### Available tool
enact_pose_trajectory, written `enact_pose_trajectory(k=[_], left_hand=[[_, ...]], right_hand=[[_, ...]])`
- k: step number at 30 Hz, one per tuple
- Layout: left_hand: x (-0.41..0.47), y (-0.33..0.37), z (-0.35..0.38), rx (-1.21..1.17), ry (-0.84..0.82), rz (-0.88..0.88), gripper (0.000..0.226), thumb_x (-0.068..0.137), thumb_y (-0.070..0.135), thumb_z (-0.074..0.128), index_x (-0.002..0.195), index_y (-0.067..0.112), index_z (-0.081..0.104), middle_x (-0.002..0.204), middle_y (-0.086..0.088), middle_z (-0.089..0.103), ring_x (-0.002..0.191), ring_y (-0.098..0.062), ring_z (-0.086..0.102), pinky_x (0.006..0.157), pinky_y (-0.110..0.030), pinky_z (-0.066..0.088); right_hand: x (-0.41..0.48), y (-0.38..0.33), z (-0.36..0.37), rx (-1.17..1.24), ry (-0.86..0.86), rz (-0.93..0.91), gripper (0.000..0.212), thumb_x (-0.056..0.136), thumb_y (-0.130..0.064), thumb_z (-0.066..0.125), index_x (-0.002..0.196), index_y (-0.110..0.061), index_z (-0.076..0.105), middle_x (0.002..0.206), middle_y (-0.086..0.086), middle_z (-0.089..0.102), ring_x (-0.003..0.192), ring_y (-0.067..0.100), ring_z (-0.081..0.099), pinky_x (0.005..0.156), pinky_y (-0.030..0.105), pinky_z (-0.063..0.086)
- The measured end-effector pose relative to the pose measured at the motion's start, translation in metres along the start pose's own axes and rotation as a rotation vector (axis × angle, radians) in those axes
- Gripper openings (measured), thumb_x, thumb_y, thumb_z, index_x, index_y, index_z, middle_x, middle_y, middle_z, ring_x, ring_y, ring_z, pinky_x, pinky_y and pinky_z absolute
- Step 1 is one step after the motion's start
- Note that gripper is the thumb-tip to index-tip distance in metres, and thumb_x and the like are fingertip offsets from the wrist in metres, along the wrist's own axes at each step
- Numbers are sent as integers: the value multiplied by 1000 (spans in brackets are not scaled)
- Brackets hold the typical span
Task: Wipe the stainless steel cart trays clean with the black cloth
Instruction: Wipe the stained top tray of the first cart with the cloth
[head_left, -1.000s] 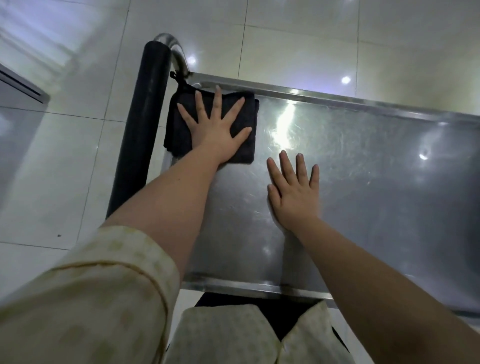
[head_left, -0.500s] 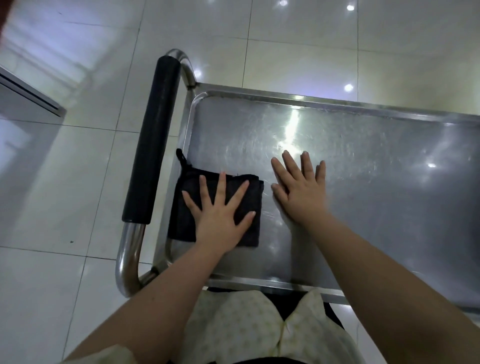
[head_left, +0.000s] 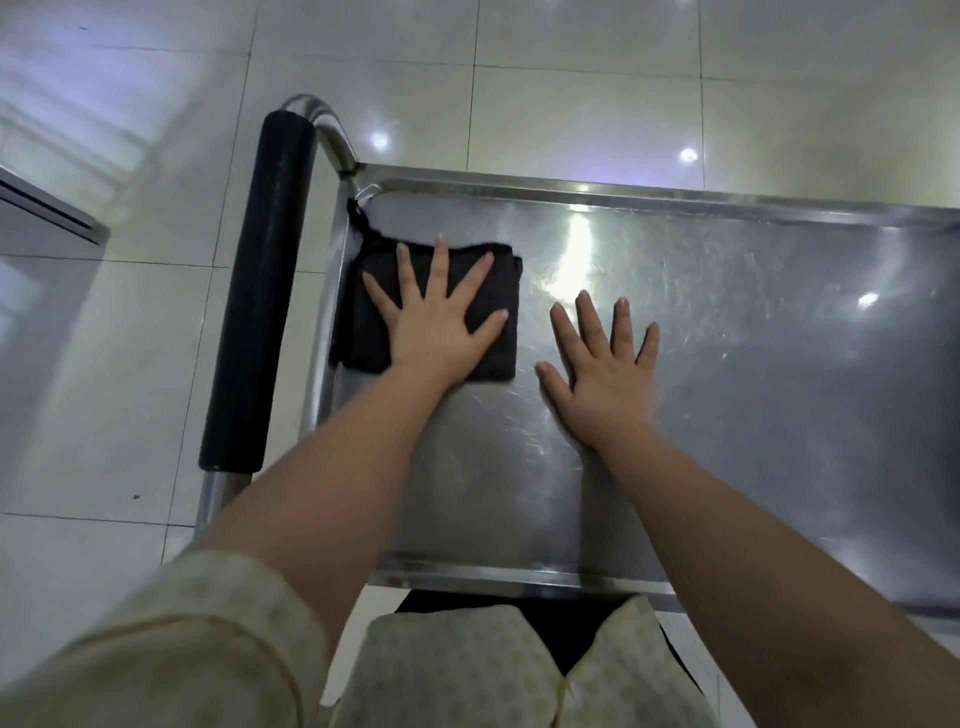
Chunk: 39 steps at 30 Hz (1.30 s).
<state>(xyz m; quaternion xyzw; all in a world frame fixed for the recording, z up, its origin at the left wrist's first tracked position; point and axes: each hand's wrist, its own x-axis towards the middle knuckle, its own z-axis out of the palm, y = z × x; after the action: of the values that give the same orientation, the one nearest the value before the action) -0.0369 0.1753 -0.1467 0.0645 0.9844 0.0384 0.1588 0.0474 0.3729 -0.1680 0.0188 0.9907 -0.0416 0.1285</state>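
Observation:
The stainless steel cart tray (head_left: 753, 364) fills the middle and right of the view, with a raised rim around it. A folded black cloth (head_left: 371, 312) lies flat at the tray's left end, against the left rim. My left hand (head_left: 441, 322) presses down on the cloth with fingers spread and straight. My right hand (head_left: 602, 374) rests flat on the bare steel just right of the cloth, fingers straight, holding nothing.
A black padded push handle (head_left: 260, 291) on a steel tube runs along the cart's left side. Glossy pale floor tiles (head_left: 571, 78) surround the cart. A grey panel edge (head_left: 47, 218) shows at far left. My patterned garment (head_left: 467, 670) hangs at the tray's near rim.
My left hand slid the cloth from the far left corner toward me, then back away to the middle of the left end. My right hand stayed flat in about the same spot.

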Motion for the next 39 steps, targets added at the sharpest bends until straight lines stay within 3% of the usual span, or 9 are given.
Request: enact_pose_trajectory(k=[6,11,17,20,26,34,39], left_hand=[[56,6,-17,11,-14,6,71,88,79,15,150,54,-8,164,2,-18,146,-42,-21,107,-74,-11],[-16,6,5,15,12,86,69,88,78,13,149,54,-9,165,2,-14,147,-40,-18,109,-73,-8],[-132,6,47,29,7,13,70,87,78,9,150,54,-12,165,1,-12,147,-40,-20,109,-73,-10],[-133,4,48,19,8,-6,70,86,79,10,148,56,-13,164,3,-15,146,-39,-23,109,-71,-13],[-129,7,45,29,-4,-16,70,86,80,11,148,57,-12,164,3,-15,147,-39,-22,109,-72,-12],[-180,-7,60,12,-8,-15,70,86,80,14,149,57,-5,164,7,-16,147,-35,-23,109,-71,-14],[-191,-39,59,4,-27,-143,70,83,79,15,145,59,-10,163,9,-17,147,-34,-24,109,-69,-17]], right_hand=[[2,0,-2,0,-5,-5,68,96,-68,11,154,-41,-10,163,-8,-14,148,29,-20,115,61,-11],[3,2,-4,35,-17,-20,69,95,-68,17,154,-42,-6,164,-10,-12,149,28,-19,114,63,-12],[4,3,-9,8,-91,-34,68,96,-67,15,154,-41,-11,162,-9,-20,147,29,-25,112,63,-18],[-6,15,-16,11,-133,-91,63,100,-58,18,155,-40,-7,164,-8,-15,149,29,-20,115,62,-14],[-105,37,19,65,-35,53,61,100,-52,13,157,-33,2,165,-2,-7,149,34,-14,119,56,-5],[-104,39,22,41,-30,38,62,100,-52,15,156,-35,-5,164,-4,-13,149,29,-20,118,56,-8],[-103,39,21,66,-30,32,62,101,-51,18,156,-35,-2,164,-4,-12,149,29,-19,118,57,-8]])
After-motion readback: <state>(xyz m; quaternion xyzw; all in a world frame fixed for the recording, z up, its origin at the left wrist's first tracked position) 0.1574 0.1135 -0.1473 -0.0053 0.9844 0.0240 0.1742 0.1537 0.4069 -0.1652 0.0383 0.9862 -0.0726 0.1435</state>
